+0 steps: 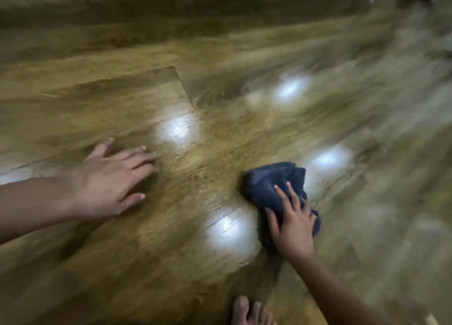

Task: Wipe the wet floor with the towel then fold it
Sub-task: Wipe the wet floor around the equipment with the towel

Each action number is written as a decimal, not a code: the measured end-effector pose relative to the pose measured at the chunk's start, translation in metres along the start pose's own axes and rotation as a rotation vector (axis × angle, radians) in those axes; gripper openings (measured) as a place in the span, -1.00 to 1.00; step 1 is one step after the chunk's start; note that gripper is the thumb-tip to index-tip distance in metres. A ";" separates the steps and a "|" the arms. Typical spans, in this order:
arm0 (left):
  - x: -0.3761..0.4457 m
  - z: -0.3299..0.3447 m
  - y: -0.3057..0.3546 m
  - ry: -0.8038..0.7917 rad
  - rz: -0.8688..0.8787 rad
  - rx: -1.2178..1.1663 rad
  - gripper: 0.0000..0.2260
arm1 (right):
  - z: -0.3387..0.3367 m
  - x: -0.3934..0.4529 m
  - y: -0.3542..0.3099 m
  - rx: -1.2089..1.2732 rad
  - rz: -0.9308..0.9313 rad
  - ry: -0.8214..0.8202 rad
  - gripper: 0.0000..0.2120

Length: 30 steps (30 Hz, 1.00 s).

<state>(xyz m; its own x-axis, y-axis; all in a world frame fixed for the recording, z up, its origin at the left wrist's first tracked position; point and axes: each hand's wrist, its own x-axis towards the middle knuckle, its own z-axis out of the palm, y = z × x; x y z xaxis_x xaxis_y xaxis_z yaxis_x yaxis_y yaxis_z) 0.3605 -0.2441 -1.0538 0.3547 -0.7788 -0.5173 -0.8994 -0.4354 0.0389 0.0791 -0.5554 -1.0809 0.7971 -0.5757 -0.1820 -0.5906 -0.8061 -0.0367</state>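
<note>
Towel: the dark blue towel (271, 188) lies bunched and crumpled on the wooden floor (122, 263), right of the middle of the view, with a bright glare patch just beyond it and another just to its left.

Right hand: my right hand (292, 229) lies palm down on the near part of the towel; the fingers (281, 197) are spread and flat on the cloth, not pinching it. Cloth shows past my fingertips on the far side and at both sides of the hand.

Left hand: my left hand (110, 178) is well apart from the towel, palm down on bare floor at the left, fingers slightly spread, holding nothing.

Foot: my bare toes (249, 312) show at the bottom edge, cut off by the frame.

Hidden: the part of the towel under my right palm.

Hard to make out: the whole view is smeared, most of all on the right side and at the top right corner, where a dark shape cannot be told. I cannot tell wet floor from dry; only the shine of lights shows.
</note>
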 end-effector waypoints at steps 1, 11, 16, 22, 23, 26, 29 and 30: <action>0.009 0.001 0.009 -0.009 0.001 0.006 -0.39 | 0.000 -0.003 0.015 0.019 0.091 0.027 -0.45; 0.071 -0.006 0.038 0.221 -0.282 -0.333 -0.26 | -0.008 0.099 -0.061 0.180 0.560 0.129 -0.43; 0.092 -0.011 0.028 0.403 -0.319 -0.417 -0.26 | 0.006 0.039 -0.146 0.095 -0.184 0.030 -0.37; 0.092 0.001 0.049 0.508 -0.160 -0.404 -0.36 | 0.019 -0.007 -0.117 -0.061 -0.659 -0.066 -0.36; 0.090 0.001 0.056 0.517 -0.125 -0.406 -0.39 | 0.017 -0.003 -0.103 -0.049 -0.621 -0.065 -0.36; 0.086 0.005 0.074 0.485 -0.112 -0.343 -0.43 | 0.010 0.013 -0.049 0.023 -0.401 -0.021 -0.37; 0.085 0.005 0.077 0.424 -0.132 -0.344 -0.41 | -0.001 0.033 0.021 0.045 -0.068 0.016 -0.38; 0.085 0.004 0.074 0.412 -0.132 -0.362 -0.41 | -0.005 0.039 0.046 0.043 0.068 0.025 -0.39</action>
<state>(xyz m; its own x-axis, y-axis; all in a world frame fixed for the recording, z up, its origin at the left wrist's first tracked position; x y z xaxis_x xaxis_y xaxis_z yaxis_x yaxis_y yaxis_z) 0.3227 -0.3411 -1.0987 0.5940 -0.7877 -0.1635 -0.7216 -0.6115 0.3246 0.0838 -0.6155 -1.0851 0.7577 -0.6324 -0.1610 -0.6477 -0.7589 -0.0671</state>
